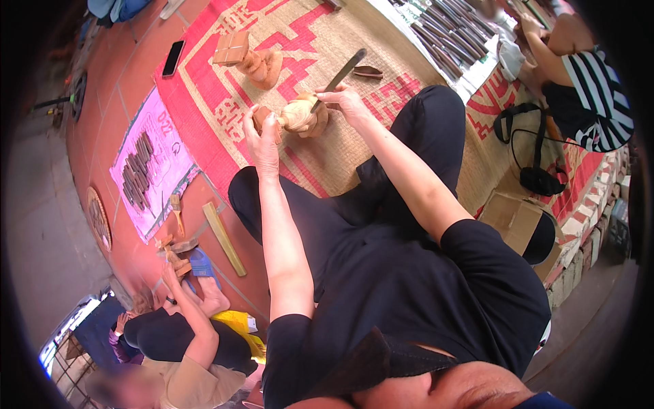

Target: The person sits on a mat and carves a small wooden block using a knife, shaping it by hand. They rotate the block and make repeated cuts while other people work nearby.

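My left hand (262,144) is closed round the block-like base of a small pale wood carving (298,117), holding it over the woven mat (351,160) in front of my crossed legs. In my right hand (349,103) is a flat dark file (347,69), its long end pointing up and away. The file's lower end meets the carving's right side, partly hidden by my fingers. Farther off, a second wood carving (257,67) with a square block base rests on the mat. A small dark curved piece (368,72) lies beyond my right hand.
Left of the mat are a phone (174,58), a pink sheet (151,129) bearing several chisels, a brush (177,213) and a wood strip (223,238). A co-worker (194,334) handles wood at lower left. Many tools (449,37) lie far right, near another person (593,88).
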A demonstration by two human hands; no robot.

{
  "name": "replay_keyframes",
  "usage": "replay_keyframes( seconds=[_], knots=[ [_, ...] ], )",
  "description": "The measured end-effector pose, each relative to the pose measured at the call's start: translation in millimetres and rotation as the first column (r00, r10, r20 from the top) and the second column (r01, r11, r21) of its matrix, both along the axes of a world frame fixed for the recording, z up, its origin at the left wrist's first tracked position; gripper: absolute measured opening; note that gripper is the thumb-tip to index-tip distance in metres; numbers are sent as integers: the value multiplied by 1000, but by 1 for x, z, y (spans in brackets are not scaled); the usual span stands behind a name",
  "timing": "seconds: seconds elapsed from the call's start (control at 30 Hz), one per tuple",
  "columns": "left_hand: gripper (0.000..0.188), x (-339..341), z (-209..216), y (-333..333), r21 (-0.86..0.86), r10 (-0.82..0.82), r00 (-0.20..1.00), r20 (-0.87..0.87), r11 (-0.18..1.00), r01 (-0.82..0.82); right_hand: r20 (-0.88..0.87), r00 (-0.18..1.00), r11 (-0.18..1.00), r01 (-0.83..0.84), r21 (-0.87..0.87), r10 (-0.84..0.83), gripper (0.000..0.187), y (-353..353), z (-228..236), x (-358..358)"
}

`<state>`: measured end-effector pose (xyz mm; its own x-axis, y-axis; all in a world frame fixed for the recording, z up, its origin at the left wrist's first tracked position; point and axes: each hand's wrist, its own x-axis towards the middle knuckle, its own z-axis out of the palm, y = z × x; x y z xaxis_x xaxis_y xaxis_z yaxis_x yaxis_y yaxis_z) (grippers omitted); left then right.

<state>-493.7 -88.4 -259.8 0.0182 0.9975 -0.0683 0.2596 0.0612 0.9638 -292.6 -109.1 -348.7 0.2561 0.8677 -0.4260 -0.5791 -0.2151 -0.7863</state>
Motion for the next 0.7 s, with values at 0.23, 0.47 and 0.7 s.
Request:
replay_keyframes(
  seconds=[0.23,0.47,0.7],
  knots=[
    [49,2,1,0,18,-12,997,-71,1000,13,-107,990,996,85,-17,-86,18,3,-1,7],
    [49,5,4,1,-2,-25,997,-80,1000,25,-65,998,999,-12,-37,10,26,5,-6,10],
    [49,5,6,0,6,-30,998,-53,1000,30,-44,994,994,-98,41,100,25,0,4,11]
  ],
)
